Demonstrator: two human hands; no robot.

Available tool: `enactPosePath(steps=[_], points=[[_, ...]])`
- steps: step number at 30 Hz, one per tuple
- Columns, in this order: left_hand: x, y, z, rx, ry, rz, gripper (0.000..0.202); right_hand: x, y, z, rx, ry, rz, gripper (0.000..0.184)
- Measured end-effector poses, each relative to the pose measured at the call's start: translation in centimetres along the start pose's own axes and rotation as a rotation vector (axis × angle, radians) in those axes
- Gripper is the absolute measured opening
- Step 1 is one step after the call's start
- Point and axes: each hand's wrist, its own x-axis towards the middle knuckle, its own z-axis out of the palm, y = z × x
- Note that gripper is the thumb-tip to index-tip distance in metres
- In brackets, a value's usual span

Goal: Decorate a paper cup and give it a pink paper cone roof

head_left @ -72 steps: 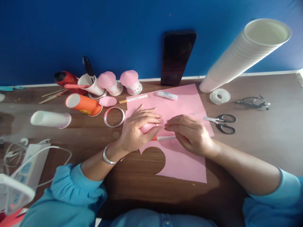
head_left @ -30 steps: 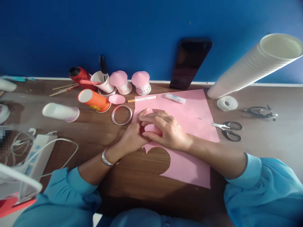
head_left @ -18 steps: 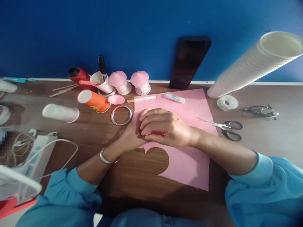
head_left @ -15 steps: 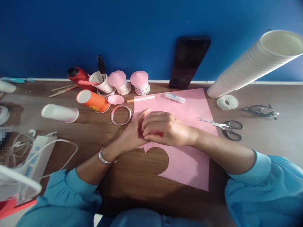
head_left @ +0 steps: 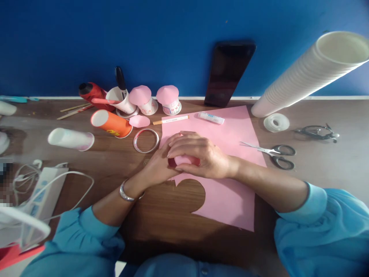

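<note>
My right hand (head_left: 198, 154) is curled over my left hand (head_left: 160, 159), and the two are cupped together above a pink sheet of paper (head_left: 230, 196) with a round piece cut from its lower left. Between the palms shows a small pink paper piece (head_left: 186, 159), mostly covered by the fingers. The left fingertips are largely hidden behind the right hand. Scissors (head_left: 272, 151) lie partly open across the sheet's right edge. A glue stick (head_left: 211, 118) and an orange-tipped marker (head_left: 171, 120) rest near the sheet's upper edge.
Two small cups with pink cone tops (head_left: 168, 96) stand by the blue wall. An orange cup (head_left: 111, 123), a white cup (head_left: 70, 139) and a tape ring (head_left: 146, 141) are at left. A phone (head_left: 229, 73) leans on the wall; a tall cup stack (head_left: 305, 73) stands right.
The right fingers have lifted and opened slightly, so the pink paper piece between the palms now shows. My left fingertips have curled in behind the right hand. The view has shifted slightly.
</note>
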Motion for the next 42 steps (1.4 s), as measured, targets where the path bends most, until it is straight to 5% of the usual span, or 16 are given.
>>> enactPosePath(steps=[3, 10, 19, 21, 24, 31, 37, 42], points=[[0.2, 0.2, 0.0, -0.014, -0.01, -0.001, 0.068, -0.1, 0.0, -0.2, -0.004, 0.004, 0.004, 0.013], [0.4, 1.7, -0.1, -0.078, 0.021, -0.125, 0.072, -0.7, -1.6, -2.3, -0.134, 0.077, 0.108, 0.044], [0.2, 1.4, 0.7, -0.02, 0.023, -0.15, 0.058, -0.2, -1.6, 0.4, -0.262, 0.086, 0.003, 0.02], [-0.1, 1.3, 0.9, -0.035, 0.053, -0.195, 0.072, 0.0, -1.5, 1.1, -0.292, 0.089, 0.03, 0.009], [-0.4, 1.2, 1.0, -0.079, 0.08, -0.186, 0.089, 0.0, -1.5, 1.5, -0.28, 0.056, 0.091, 0.016], [0.0, 1.4, 0.9, -0.008, 0.103, -0.115, 0.077, -0.3, -1.5, 1.3, -0.28, 0.114, 0.041, 0.01], [0.2, 1.5, 0.9, -0.022, 0.08, -0.182, 0.081, -0.5, -1.5, 1.2, -0.312, 0.097, 0.037, 0.012], [0.3, 1.8, 1.1, -0.021, 0.09, -0.129, 0.075, -0.5, -2.9, -1.0, -0.235, 0.123, 0.07, 0.021]])
